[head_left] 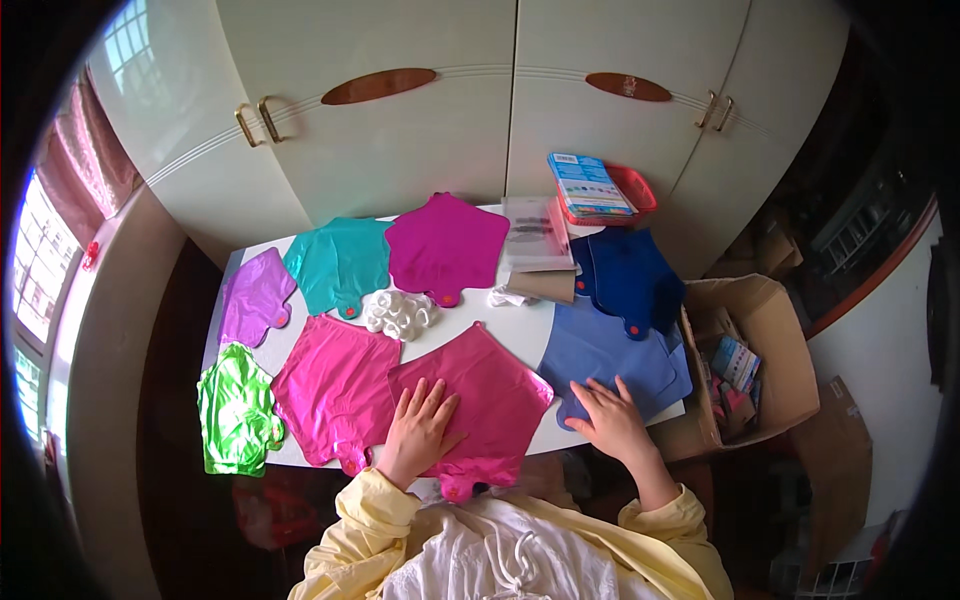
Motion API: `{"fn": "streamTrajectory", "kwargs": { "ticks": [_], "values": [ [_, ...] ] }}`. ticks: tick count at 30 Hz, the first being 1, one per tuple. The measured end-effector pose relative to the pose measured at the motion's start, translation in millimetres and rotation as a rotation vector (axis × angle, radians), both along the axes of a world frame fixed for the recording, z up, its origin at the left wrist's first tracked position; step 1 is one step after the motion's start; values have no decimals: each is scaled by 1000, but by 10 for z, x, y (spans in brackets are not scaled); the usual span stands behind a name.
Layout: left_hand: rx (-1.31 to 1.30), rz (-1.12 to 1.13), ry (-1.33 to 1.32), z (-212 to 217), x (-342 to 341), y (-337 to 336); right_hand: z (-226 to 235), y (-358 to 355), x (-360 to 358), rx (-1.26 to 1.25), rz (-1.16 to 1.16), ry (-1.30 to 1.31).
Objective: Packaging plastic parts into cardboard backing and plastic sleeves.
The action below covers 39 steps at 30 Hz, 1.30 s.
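Note:
My left hand (421,432) lies flat, fingers spread, on a deflated dark pink foil balloon (490,395) at the table's near edge. The balloon is star-like, with a short tail toward me. To the right, my right hand (612,420) rests with fingers apart on the near edge of a matte blue balloon (600,350). Neither hand grips anything. Left of the dark pink balloon, another pink foil balloon (335,385) lies partly beneath it. A shiny green balloon (237,415) hangs over the near left table edge.
Purple (252,300), teal (340,260), magenta (447,245) and navy (640,280) balloons lie farther back. White ribbon coils (398,315) sit mid-table. Clear packaging (538,232) and a red basket (632,190) with blue packets stand behind. A cardboard box (780,350) adjoins the right side; cabinets (400,140) close the back.

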<state>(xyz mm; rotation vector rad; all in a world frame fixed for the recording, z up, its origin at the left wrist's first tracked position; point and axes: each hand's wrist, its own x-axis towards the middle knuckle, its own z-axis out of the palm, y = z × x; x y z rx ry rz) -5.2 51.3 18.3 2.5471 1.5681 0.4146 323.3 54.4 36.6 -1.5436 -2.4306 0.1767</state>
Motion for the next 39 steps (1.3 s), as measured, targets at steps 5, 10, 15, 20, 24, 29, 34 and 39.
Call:
{"fn": "streamTrajectory", "kwargs": {
  "ticks": [5,10,15,20,24,29,34,39],
  "values": [
    [12,17,12,-12,134,88,54,-190,329,-3,-21,-32],
    [41,34,40,-59,396,180,50,-245,498,-48,-102,-48],
    [110,123,66,-107,585,259,-19,-187,310,29,30,-69],
    [108,94,89,-15,602,195,-31,-93,385,23,89,55],
    [102,40,71,76,600,136,231,122,356,76,228,12],
    [94,-29,83,376,483,136,484,909,-127,80,335,-38],
    [76,-52,98,739,323,490,42,1815,-691,681,354,-148],
    [61,-27,86,659,353,1057,-191,2116,-839,647,419,-176]
  ]
}}
